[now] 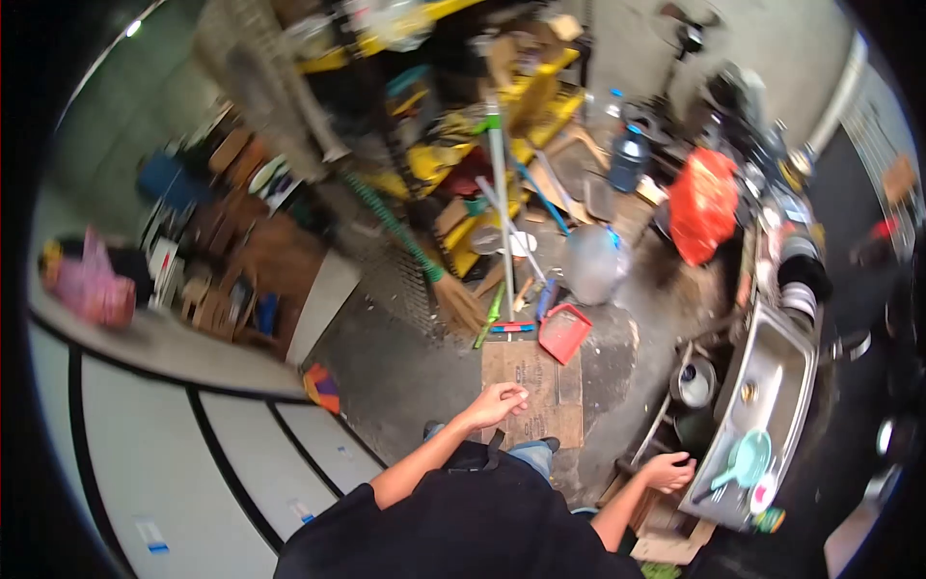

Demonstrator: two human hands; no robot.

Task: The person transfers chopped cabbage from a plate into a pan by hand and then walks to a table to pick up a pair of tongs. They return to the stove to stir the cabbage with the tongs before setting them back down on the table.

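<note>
My left hand is in front of my body, above a flattened cardboard sheet on the floor. Its fingers are curled, and whether anything is in them is too small to tell. On the right, my right hand hangs beside the near end of a metal sink, its fingers loosely bent with nothing visible in them. A turquoise dipper rests in the sink near that hand. Past the cardboard lie a red dustpan and a broom with a red and blue head.
Yellow shelves full of items stand ahead. A straw broom leans near them. An orange-red bag, a blue water bottle and a metal pot are on the right. White panels line the left.
</note>
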